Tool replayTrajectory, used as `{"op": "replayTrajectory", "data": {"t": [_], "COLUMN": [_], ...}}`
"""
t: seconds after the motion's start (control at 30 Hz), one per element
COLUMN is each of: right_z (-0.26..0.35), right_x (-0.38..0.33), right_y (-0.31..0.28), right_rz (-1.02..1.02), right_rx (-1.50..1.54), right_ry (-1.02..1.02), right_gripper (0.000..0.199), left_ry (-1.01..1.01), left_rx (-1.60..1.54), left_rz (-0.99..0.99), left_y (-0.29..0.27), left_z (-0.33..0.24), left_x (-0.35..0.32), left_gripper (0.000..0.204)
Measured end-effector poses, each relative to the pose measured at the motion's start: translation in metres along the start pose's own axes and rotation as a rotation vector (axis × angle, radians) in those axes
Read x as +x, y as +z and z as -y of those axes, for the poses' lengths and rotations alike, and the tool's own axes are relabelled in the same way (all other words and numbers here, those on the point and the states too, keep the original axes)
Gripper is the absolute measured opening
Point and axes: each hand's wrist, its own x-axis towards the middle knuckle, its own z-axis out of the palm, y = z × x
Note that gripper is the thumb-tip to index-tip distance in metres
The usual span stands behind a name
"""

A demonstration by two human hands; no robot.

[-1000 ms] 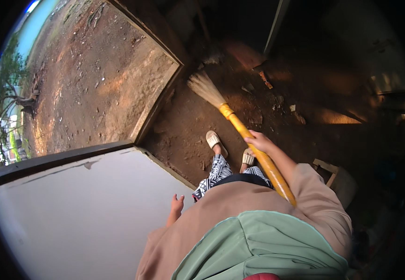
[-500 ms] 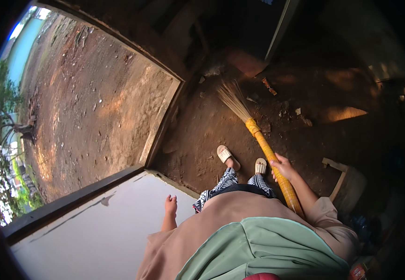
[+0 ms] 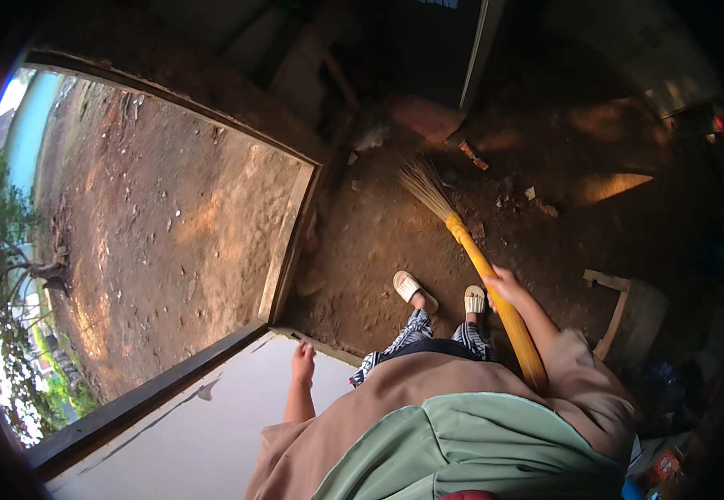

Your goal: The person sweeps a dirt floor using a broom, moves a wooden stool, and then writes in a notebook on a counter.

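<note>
My right hand (image 3: 505,285) grips the yellow handle of a broom (image 3: 477,260), whose straw bristles (image 3: 425,187) rest on the dirt floor ahead of my feet. My left hand (image 3: 303,364) hangs at my side with fingers loosely apart, holding nothing, close to the edge of a white door panel (image 3: 212,425). My feet in pale sandals (image 3: 412,287) stand on the brown earth just inside the doorway.
An open doorway with a wooden frame (image 3: 291,242) at left leads to bare ground outside. Bits of debris (image 3: 537,200) and a brick-coloured slab (image 3: 420,117) lie on the floor ahead. A wooden stool-like piece (image 3: 620,304) stands at right.
The broom head has swung to the right across the floor, and my right hand moved with it. My left hand shifted slightly beside the door panel.
</note>
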Motion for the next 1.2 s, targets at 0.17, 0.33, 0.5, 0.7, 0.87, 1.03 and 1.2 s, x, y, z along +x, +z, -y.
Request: {"op": "replayTrajectory", "data": {"t": [0.17, 0.33, 0.5, 0.7, 0.87, 1.03, 1.2], "right_z": [0.035, 0.110, 0.056, 0.010, 0.077, 0.153, 0.028], "right_x": [-0.021, 0.158, 0.170, -0.029, -0.008, 0.159, 0.128], "right_y": [0.027, 0.072, 0.023, 0.000, 0.026, 0.019, -0.038], "right_rz": [0.103, 0.207, 0.075, -0.036, 0.111, -0.065, -0.035], "right_rx": [0.190, 0.061, 0.267, 0.184, 0.238, 0.111, 0.220], "right_ry": [-0.068, -0.203, 0.007, -0.035, -0.175, -0.073, 0.079], "right_gripper": [0.039, 0.029, 0.029, 0.029, 0.024, 0.030, 0.039], "left_ry": [-0.148, 0.045, 0.078, -0.163, -0.223, 0.207, 0.058], "left_rx": [0.083, 0.192, -0.108, 0.114, 0.159, 0.229, -0.018], "left_rz": [0.012, 0.199, 0.153, 0.071, 0.150, 0.258, 0.137], "left_y": [0.011, 0.038, 0.030, -0.009, 0.013, 0.035, 0.013], "left_z": [0.046, -0.014, -0.060, 0.020, 0.015, -0.059, -0.050], "left_x": [-0.003, -0.002, -0.011, 0.004, 0.005, 0.015, 0.009], "left_gripper": [0.052, 0.046, 0.044, 0.049, 0.045, 0.046, 0.045]}}
